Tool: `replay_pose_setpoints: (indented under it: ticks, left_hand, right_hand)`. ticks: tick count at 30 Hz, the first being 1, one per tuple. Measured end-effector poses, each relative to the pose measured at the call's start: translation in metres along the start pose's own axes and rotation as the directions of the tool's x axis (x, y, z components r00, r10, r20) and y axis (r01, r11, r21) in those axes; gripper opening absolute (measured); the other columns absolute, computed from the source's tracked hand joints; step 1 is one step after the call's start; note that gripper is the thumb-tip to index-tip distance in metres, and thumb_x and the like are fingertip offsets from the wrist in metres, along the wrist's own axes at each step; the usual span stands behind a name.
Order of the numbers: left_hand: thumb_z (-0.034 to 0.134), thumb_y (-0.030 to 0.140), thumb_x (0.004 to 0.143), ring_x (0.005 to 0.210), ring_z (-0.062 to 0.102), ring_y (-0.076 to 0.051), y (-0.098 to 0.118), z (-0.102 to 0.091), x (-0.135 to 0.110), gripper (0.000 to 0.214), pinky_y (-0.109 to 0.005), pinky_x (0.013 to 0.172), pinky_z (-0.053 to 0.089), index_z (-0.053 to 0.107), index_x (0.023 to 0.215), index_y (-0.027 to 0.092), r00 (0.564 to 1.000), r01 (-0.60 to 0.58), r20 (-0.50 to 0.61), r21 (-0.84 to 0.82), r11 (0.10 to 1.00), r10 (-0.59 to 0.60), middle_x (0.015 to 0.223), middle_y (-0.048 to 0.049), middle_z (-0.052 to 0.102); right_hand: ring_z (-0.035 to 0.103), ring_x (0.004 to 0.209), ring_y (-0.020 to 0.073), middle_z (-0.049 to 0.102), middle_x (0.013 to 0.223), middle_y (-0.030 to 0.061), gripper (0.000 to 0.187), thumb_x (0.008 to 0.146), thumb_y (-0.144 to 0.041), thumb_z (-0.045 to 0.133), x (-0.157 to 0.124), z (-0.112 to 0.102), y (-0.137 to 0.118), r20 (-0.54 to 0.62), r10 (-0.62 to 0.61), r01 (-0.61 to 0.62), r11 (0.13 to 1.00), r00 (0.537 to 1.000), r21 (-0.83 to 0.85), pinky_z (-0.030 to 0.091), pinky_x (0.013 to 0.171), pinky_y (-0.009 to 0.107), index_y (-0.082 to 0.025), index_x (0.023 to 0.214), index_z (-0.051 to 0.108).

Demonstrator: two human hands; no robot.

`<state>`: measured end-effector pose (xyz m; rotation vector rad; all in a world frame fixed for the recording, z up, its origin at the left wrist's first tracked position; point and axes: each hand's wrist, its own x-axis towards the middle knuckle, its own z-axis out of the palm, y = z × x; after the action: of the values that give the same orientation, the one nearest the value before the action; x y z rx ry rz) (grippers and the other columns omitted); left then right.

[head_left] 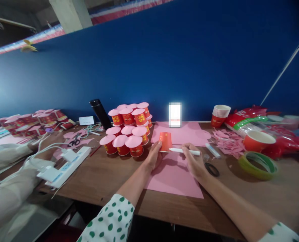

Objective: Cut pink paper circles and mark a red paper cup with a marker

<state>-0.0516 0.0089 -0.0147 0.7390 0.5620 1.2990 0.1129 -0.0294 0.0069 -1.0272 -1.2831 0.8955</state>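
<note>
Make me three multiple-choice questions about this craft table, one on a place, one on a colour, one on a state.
1. Where does the upturned red cup stand?
A. on the pink paper
B. on the power strip
C. in the tape roll

2. What colour is the tape roll?
A. blue
B. green
C. black

3. What is the right hand doing?
A. resting flat, holding nothing
B. gripping scissors
C. holding a white pen

Key: A, the left hand steadies it on the sheet; B, its rim is green; C, the pen tip points at the cup.
</note>
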Motion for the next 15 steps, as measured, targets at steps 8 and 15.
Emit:
replay_pose_setpoints:
  ticks: [8, 15]
  left_hand:
    - [0.066, 0.041, 0.08, 0.1, 0.064, -0.024, -0.0009, -0.0003, 0.0001, 0.029, -0.042, 0.096, 0.047, 0.065, 0.096, 0.016, 1.0, 0.019, -0.02, -0.002, 1.0, -0.019, 0.1, -0.0086, 0.071]
    - [0.066, 0.037, 0.081, 0.099, 0.064, -0.022, -0.0034, -0.0012, 0.0012, 0.027, -0.039, 0.096, 0.046, 0.065, 0.098, 0.015, 0.999, 0.004, -0.052, -0.025, 1.0, -0.005, 0.102, -0.0092, 0.07]
  right_hand:
    - [0.049, 0.053, 0.011, 0.057, 0.056, -0.0022, 0.026, 0.086, -0.04, 0.055, -0.0003, 0.0007, -0.0047, 0.005, -0.001, 0.001, 1.0, 1.0, 0.009, 0.041, 0.051, 0.022, -0.019, 0.071, 0.058]
    - [0.05, 0.054, 0.0114, 0.058, 0.059, -0.0011, 0.024, 0.086, -0.039, 0.054, 0.0014, 0.0008, 0.0003, -0.028, -0.009, 0.011, 0.997, 1.0, 0.083, 0.04, 0.05, 0.023, -0.019, 0.072, 0.058]
